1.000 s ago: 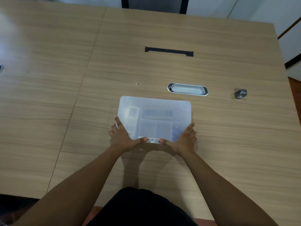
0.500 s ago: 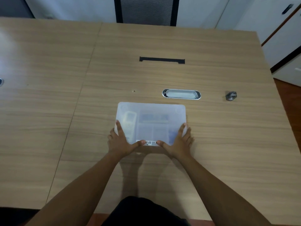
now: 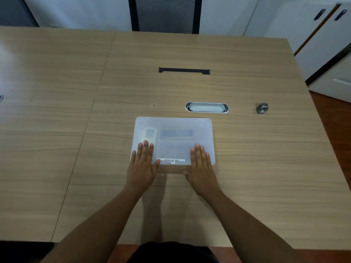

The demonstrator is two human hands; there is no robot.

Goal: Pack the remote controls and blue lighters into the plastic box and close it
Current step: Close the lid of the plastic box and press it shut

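Note:
A frosted plastic box [image 3: 173,123] lies flat on the wooden table [image 3: 57,130] with its lid down. Through the lid I make out a pale remote control [image 3: 150,133] at the left and blue lighters [image 3: 176,133] in a middle compartment, all blurred. My left hand [image 3: 143,166] rests palm down on the lid's near left corner, fingers straight. My right hand [image 3: 202,168] lies flat on the near right corner in the same way. Neither hand grips anything. A barcode label [image 3: 171,160] sits on the lid between them.
Just beyond the box is an oval metal cable port [image 3: 207,107], and a small grey object [image 3: 262,108] lies further right. A black slot [image 3: 184,70] is set in the table's middle. An office chair [image 3: 165,14] stands at the far edge, white cabinets [image 3: 322,44] at right.
Both hands shifted from holding the lid's near edge with thumbs under it to lying flat on top of the lid. The view has tilted upward a little.

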